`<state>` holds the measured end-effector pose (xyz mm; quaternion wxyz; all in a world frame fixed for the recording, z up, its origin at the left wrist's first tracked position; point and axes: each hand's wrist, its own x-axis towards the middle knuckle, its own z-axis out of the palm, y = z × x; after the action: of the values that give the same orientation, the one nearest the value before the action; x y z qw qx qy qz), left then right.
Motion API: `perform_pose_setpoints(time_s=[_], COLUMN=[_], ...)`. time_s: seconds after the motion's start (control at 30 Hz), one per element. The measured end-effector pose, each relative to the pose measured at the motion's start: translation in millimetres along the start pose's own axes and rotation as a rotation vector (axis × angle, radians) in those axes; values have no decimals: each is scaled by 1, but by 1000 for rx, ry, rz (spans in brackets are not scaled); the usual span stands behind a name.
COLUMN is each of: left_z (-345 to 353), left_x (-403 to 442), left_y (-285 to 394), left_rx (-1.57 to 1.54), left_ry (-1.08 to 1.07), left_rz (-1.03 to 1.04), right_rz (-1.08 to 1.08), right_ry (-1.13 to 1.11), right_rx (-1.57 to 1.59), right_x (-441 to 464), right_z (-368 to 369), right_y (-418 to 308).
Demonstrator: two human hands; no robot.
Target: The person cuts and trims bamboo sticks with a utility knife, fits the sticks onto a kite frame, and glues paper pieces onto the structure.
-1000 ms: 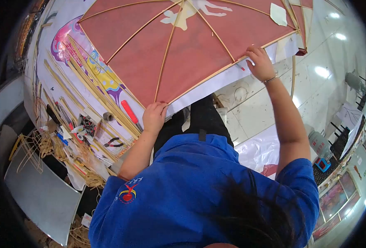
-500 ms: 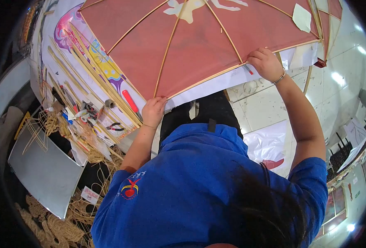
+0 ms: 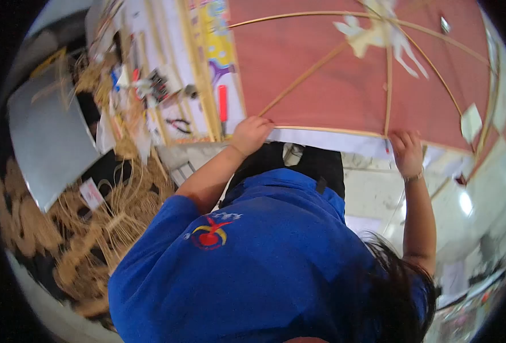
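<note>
A big red sheet stretched on thin wooden strips, like a kite (image 3: 321,103), lies across the top of the view. It bears a pale animal-shaped cutout (image 3: 373,39). At its near left corner, my left hand (image 3: 253,135) is closed over the edge strip. Further right along the same edge, my right hand (image 3: 407,153) has its fingers curled over the rim, where a cross strip (image 3: 388,91) meets it. The thumbs are mostly hidden. Beside my left hand lies a red-handled tool (image 3: 223,103). A small pale paper piece (image 3: 471,123) rests on the sheet's right side.
Long wooden strips (image 3: 199,74), pliers (image 3: 179,125) and mixed small tools cover the table's left part. Below hang tangled tan cords (image 3: 121,223) beside a grey panel (image 3: 50,134). Shiny floor tiles (image 3: 367,178) show beyond my legs.
The whole view has swung round, so the kite's near edge now runs nearly level and the table's left side shows differently. Both hands stay on that edge.
</note>
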<state>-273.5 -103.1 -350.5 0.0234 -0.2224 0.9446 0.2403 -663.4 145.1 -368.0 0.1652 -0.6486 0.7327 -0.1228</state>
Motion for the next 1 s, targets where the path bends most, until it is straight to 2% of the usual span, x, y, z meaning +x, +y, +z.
perform_pose_setpoints(time_s=[0.27,0.47,0.53,0.6,0.67,0.8,0.87,0.97,1.0], left_z=[8,15,21,25,26,21,9,23,25], left_x=[-17,-28,-29,-30,-31,-34,-32,-32,-33], left_y=[-10,-21,-24,-25,-26,-21,-18,-19,-20], left_rx=[-2,-84,-108,-124,-123,-66,21,13,-137], left_ry=[134,213,229,242,252,144,23,146,84], left_rz=[-13,-39,-44,-39,-28,-74,-112,-126,-149], right_rz=[-90,46,43,237,251,-84,-342,-761,-819], right_ry=[-71,-183,-144,-138,-227,-369,-345,-448,-498], right_rx=[-87,-157,-175,101,279,318,212,-133,-199], right_x=[15,39,66,100,147,230,258,291,297], right_z=[-9,-24,-39,-31,-20,32,63,87,87], right_y=[-6,-26,-58,-101,-173,-290,-311,-314,-314])
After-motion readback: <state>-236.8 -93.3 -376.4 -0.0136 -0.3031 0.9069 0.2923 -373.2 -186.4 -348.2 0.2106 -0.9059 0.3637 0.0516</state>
